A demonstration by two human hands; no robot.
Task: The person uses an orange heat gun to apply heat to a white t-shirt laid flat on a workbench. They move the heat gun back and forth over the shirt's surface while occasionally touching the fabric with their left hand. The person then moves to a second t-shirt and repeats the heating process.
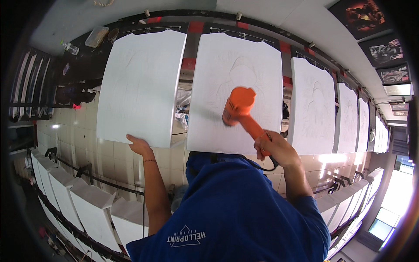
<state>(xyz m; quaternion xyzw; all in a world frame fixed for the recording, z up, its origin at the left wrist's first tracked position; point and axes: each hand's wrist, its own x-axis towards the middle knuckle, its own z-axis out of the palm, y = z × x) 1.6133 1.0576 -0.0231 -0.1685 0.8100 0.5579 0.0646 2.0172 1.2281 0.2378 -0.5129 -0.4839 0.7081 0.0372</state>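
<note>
My right hand (275, 148) is wrapped round the handle of an orange hair dryer (241, 105). The dryer is over a white fabric panel (214, 87) with faint grey outlines, which lies on a dark board. A second white fabric panel (139, 83) is to the left, its faint lines barely showing. At its near edge is my left hand (140, 146), with the thumb at the edge and the other fingers partly hidden; it seems to grip there. A black cord hangs from the dryer's handle.
More white panels (313, 105) run off to the right. A second row (89, 198) stands behind me on a dark rail. At the far left are a plastic tub (96, 37), a clear bottle (70, 47) and a rack (30, 83). Tiled floor (65, 135) shows between the rows.
</note>
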